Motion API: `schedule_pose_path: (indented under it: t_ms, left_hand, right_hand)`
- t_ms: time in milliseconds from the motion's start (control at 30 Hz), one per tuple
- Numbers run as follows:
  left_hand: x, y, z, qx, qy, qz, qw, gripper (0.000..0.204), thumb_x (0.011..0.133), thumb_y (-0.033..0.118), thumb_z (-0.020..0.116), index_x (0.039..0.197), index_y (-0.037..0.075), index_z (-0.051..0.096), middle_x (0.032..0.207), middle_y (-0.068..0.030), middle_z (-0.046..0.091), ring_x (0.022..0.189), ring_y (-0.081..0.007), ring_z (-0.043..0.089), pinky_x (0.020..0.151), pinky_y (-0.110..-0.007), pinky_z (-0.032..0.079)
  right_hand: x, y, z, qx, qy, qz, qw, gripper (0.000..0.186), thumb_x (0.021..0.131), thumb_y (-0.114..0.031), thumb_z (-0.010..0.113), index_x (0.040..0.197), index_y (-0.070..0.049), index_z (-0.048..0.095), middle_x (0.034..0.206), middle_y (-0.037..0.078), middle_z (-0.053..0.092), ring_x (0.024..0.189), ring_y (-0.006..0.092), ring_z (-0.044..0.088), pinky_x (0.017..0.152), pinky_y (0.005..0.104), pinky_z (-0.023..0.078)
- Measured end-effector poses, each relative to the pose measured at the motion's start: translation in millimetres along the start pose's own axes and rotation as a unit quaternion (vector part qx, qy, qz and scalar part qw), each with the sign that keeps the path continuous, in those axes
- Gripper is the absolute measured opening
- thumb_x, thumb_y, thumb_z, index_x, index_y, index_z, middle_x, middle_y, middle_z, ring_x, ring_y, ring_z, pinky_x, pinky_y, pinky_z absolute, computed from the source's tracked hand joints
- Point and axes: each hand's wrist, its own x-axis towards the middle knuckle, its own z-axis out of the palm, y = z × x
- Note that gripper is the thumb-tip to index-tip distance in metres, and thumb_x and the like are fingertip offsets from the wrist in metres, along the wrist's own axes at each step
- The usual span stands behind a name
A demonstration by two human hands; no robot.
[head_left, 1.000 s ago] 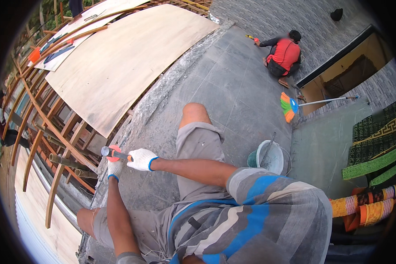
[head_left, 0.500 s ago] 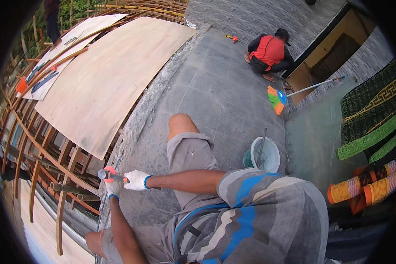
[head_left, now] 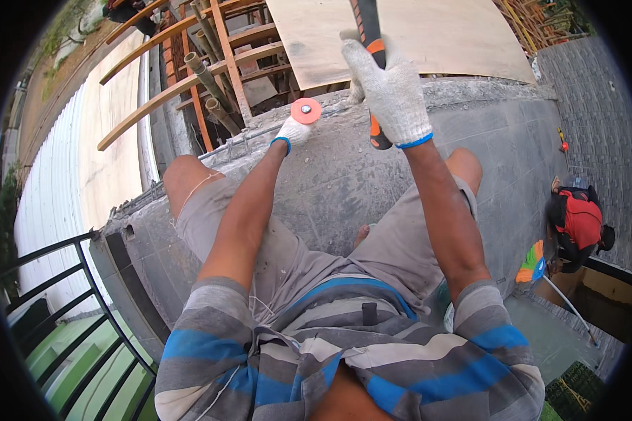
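Observation:
My left hand (head_left: 295,133), in a white knit glove with a blue cuff, is closed around a chisel at the edge of the grey slab. The chisel's round orange-red guard (head_left: 306,110) faces up, with the metal striking end at its centre; the hand hides its shaft. My right hand (head_left: 395,88), gloved the same way, grips a hammer (head_left: 378,52) by its black and orange handle. It is raised to the right of the chisel and apart from it. The hammer's head lies beyond the top of the picture. Broken, rough concrete (head_left: 456,90) runs along the slab edge.
Past the edge are a plywood sheet (head_left: 400,42), timber beams (head_left: 151,112) and bamboo poles (head_left: 221,116). A black metal railing (head_left: 95,281) stands at lower left. On the right, a person in red and black (head_left: 581,217) squats near a colourful broom (head_left: 531,262). Another person (head_left: 130,12) shows at top left.
The hammer, which was at the chisel's guard, has been lifted up and away with my right hand. My view has swung left, bringing the railing in. The left hand still holds the chisel.

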Motion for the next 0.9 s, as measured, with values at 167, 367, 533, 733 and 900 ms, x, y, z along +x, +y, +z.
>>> schedule_pose_path:
  t_ms: [167,367,533,733,900]
  left_hand:
    - [-1,1,4,-0.133,0.04,-0.07,0.988,0.029,0.099,0.02,0.059,0.124,0.008,0.067,0.128,-0.0153,0.071,0.119,-0.0354,0.066,0.103,-0.043,0.053]
    - [4,10,-10,-0.197,0.105,-0.077,0.972,0.028,0.101,0.019,0.06,0.126,0.008,0.066,0.125,-0.0148,0.072,0.119,-0.0354,0.066,0.104,-0.045,0.051]
    - [0,16,-24,-0.256,0.114,-0.113,0.953,0.027,0.102,0.017,0.058,0.127,0.007,0.062,0.119,-0.0145,0.07,0.113,-0.0339,0.066,0.101,-0.044,0.051]
    - [4,3,-13,-0.311,0.053,-0.171,0.934,0.023,0.102,0.018,0.059,0.121,0.006,0.065,0.111,-0.011,0.072,0.101,-0.0269,0.069,0.089,-0.04,0.055]
    - [11,-3,-17,-0.325,0.054,-0.171,0.928,0.02,0.103,0.015,0.06,0.121,0.007,0.064,0.11,-0.0078,0.07,0.101,-0.0222,0.068,0.088,-0.038,0.055]
  right_hand:
    - [28,-44,-1,0.136,0.136,-0.047,0.98,0.034,0.105,-0.032,0.072,0.105,0.002,0.069,0.063,-0.003,0.054,0.05,0.0056,0.051,0.046,0.0258,0.042]
    - [-22,98,56,-0.097,-0.01,0.105,0.99,0.037,0.098,-0.039,0.074,0.108,-0.002,0.071,0.095,0.024,0.073,0.088,0.0439,0.072,0.079,0.0491,0.057]
    - [-82,208,80,-0.213,-0.167,0.228,0.935,0.042,0.096,-0.044,0.07,0.106,-0.004,0.068,0.106,0.026,0.073,0.104,0.0471,0.07,0.09,0.0529,0.056]
    - [-93,217,71,-0.22,-0.151,0.196,0.944,0.04,0.096,-0.045,0.066,0.101,-0.005,0.066,0.104,0.025,0.071,0.104,0.0456,0.069,0.092,0.0525,0.054]
    - [-97,217,73,-0.192,-0.151,0.185,0.952,0.035,0.093,-0.039,0.065,0.105,-0.006,0.066,0.108,0.025,0.072,0.107,0.0464,0.069,0.093,0.0545,0.053]
